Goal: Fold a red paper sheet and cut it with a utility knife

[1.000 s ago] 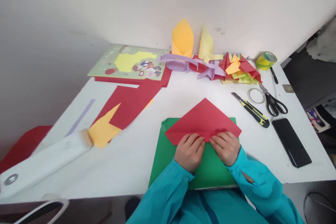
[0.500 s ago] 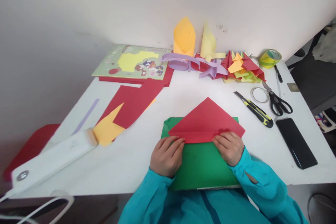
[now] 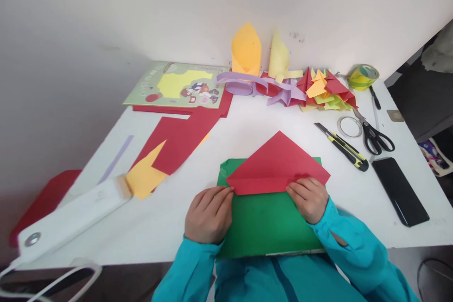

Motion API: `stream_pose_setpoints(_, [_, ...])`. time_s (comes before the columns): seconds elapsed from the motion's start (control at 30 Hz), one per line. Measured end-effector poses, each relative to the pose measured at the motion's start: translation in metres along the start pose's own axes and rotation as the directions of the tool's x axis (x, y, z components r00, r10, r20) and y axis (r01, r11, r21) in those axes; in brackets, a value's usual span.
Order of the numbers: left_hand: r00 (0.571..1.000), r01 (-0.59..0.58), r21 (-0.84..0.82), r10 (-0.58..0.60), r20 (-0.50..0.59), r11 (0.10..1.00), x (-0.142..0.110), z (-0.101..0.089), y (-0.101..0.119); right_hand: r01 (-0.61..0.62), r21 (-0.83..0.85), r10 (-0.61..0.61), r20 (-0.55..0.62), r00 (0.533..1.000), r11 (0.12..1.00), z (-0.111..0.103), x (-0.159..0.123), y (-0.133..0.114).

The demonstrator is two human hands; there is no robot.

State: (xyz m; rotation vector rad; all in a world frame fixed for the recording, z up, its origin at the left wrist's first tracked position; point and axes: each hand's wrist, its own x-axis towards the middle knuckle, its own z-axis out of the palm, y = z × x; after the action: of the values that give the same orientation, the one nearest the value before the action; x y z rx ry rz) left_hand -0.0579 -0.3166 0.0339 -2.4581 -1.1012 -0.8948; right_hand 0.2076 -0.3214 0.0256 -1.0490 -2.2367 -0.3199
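A sheet of red paper [image 3: 278, 163], folded to a peak at the top with a creased band along its lower edge, lies over a green board or folder [image 3: 272, 226]. My left hand [image 3: 209, 214] has its fingers closed at the paper's lower left corner. Near the lower right part of the same paper is my right hand [image 3: 308, 199], fingers together and pressing on its edge. Both thumbs are mostly hidden.
A utility knife [image 3: 342, 146], scissors [image 3: 377, 137], tape rolls and a black phone [image 3: 399, 191] lie right. Folded paper shapes [image 3: 325, 89] stand along the wall. Left are red and orange scraps, a booklet [image 3: 177, 86] and a white power strip [image 3: 74, 210].
My left hand has slid left along the paper's lower edge to its left corner. My right hand stays in nearly the same place.
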Motion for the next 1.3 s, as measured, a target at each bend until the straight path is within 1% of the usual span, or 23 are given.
stream_pose_setpoints(0.07, [0.999,0.026,-0.018,-0.026,-0.030,1.000,0.006,-0.001,0.007,-0.006,0.001,0.006,-0.002,1.000,1.000,0.000,0.000,0.000])
stream_pose_setpoints(0.13, [0.998,0.033,-0.073,-0.037,-0.043,0.997,0.015,0.003,0.020,-0.013,-0.001,0.013,-0.003,1.000,1.000,0.000,0.000,0.000])
stream_pose_setpoints(0.2, [1.000,-0.013,-0.130,0.010,-0.022,0.991,0.023,0.011,0.034,-0.018,0.004,0.018,-0.001,1.000,1.000,0.000,0.000,0.000])
stream_pose_setpoints(0.27, [1.000,-0.016,-0.134,0.017,0.006,0.991,0.029,0.023,0.047,-0.017,0.016,0.017,-0.003,1.000,1.000,0.000,0.001,0.000])
stream_pose_setpoints(0.37, [1.000,-0.023,-0.135,0.026,0.017,0.991,0.032,0.041,0.057,-0.019,0.025,0.019,-0.005,1.000,1.000,-0.001,0.002,0.000])
stream_pose_setpoints(0.43, [0.999,-0.028,-0.140,0.030,0.015,0.990,0.031,0.048,0.059,-0.028,0.015,0.028,0.009,1.000,0.999,-0.001,0.002,-0.002])
stream_pose_setpoints(0.53, [1.000,-0.026,-0.151,0.028,0.010,0.988,0.028,0.053,0.058,-0.034,0.000,0.034,0.027,0.999,0.999,0.002,0.003,-0.006])
stream_pose_setpoints(0.7, [0.999,-0.018,-0.144,0.022,0.027,0.989,0.025,0.054,0.058,-0.006,-0.033,0.008,0.056,0.998,0.999,0.012,0.006,-0.018])
stream_pose_setpoints(0.83, [0.997,0.006,-0.128,0.004,0.073,0.992,0.027,0.053,0.059,-0.052,-0.084,0.060,0.100,0.993,0.995,0.018,0.007,-0.024])
stream_pose_setpoints(1.03, [0.994,0.016,-0.116,-0.003,0.109,0.993,0.031,0.052,0.059,-0.093,-0.130,0.113,0.156,0.981,0.987,0.015,0.007,-0.025])
stream_pose_setpoints(1.13, [0.993,0.038,-0.109,-0.025,0.116,0.993,0.031,0.052,0.059,-0.124,-0.135,0.144,0.146,0.979,0.983,0.012,0.008,-0.023])
stream_pose_setpoints(1.3, [0.992,0.058,-0.108,-0.045,0.117,0.992,0.029,0.053,0.061,-0.166,-0.069,0.172,0.095,0.980,0.984,0.005,0.002,-0.016])
